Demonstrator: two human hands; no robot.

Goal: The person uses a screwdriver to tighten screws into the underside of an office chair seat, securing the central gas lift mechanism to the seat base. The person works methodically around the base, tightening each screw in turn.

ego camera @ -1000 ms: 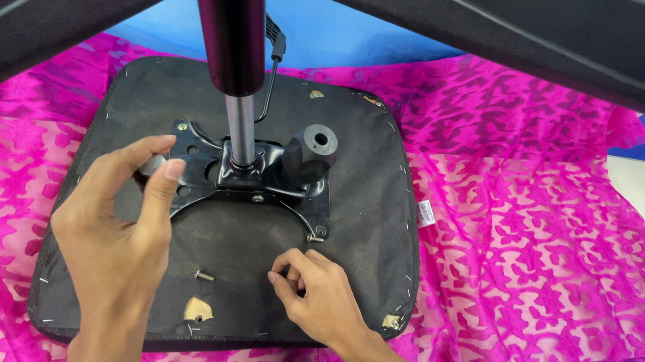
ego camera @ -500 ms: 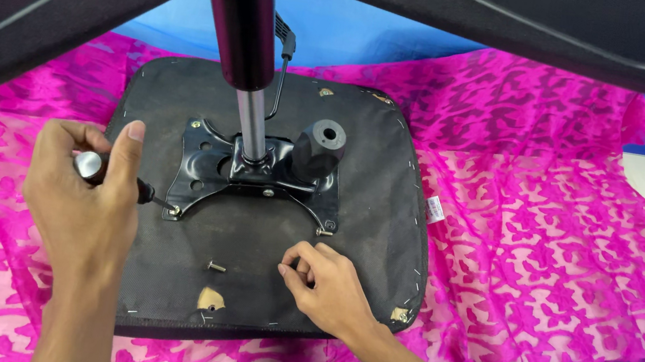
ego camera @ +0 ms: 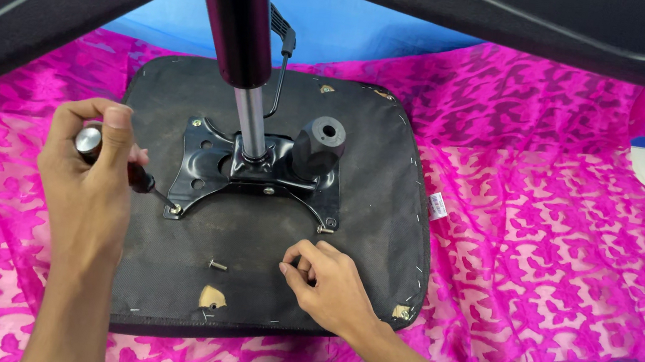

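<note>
**Screwdriver set on the near-left bolt of a chair's mounting plate**

Screwdriver (ego camera: 116,162) work takes place on an upturned office-chair seat (ego camera: 368,213), the biggest thing in view: a dark, roughly square underside lying flat on a pink patterned cloth (ego camera: 553,213) that spreads left, right and far. A blue sheet (ego camera: 344,29) shows beyond it. Bolted at the seat's middle is a black metal mounting plate (ego camera: 203,164), from which the gas-lift column (ego camera: 244,52) rises toward the camera, with a thin lever (ego camera: 281,66) just to its right and a black round knob (ego camera: 319,145) on the plate's right side.

At left, the left hand (ego camera: 87,182) is closed round the screwdriver, thumb over its silver cap; the dark handle slants down to the right, and the tip sits at the plate's near-left corner bolt (ego camera: 176,208). At near centre, the right hand (ego camera: 329,283) rests on the seat with fingers curled together; whether it pinches anything cannot be told. Another bolt (ego camera: 324,228) stands at the plate's near-right corner, just beyond that hand. A loose screw (ego camera: 217,264) lies on the seat between the hands, and nearer still a small tear (ego camera: 212,298) shows pale padding.
</note>
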